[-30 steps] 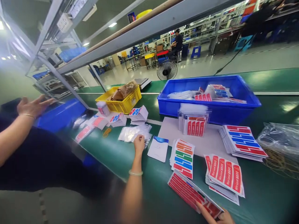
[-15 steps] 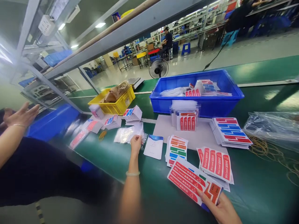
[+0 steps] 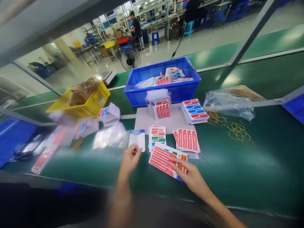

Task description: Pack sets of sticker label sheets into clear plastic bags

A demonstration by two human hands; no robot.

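Observation:
My right hand [image 3: 193, 177] grips a small set of printed sticker sheets [image 3: 162, 161], a red "Max Level / Min Level" one on top. Closed in a pinch, my left hand [image 3: 130, 158] has a clear plastic bag [image 3: 133, 139] at its fingertips, partly over a white booklet with a blue top [image 3: 141, 136]. More clear bags [image 3: 110, 136] lie to the left of it. Just beyond the held sheets are a stack of multicoloured sticker sheets [image 3: 158, 133] and a stack of red sticker sheets [image 3: 187, 140].
A blue bin [image 3: 161, 95] and a yellow bin [image 3: 95, 106] stand at the back. Filled bags [image 3: 158, 106] lean against the blue one. Rubber bands [image 3: 238, 131] and plastic bags [image 3: 229, 103] lie right, beside a red-blue sheet stack [image 3: 194, 110]. Folded leaflets [image 3: 110, 114] sit left.
My view has swung right and down. My left hand has drawn the bag toward the booklet, while my right hand keeps the sheets and brings them closer to it. The co-worker's raised hand has left view.

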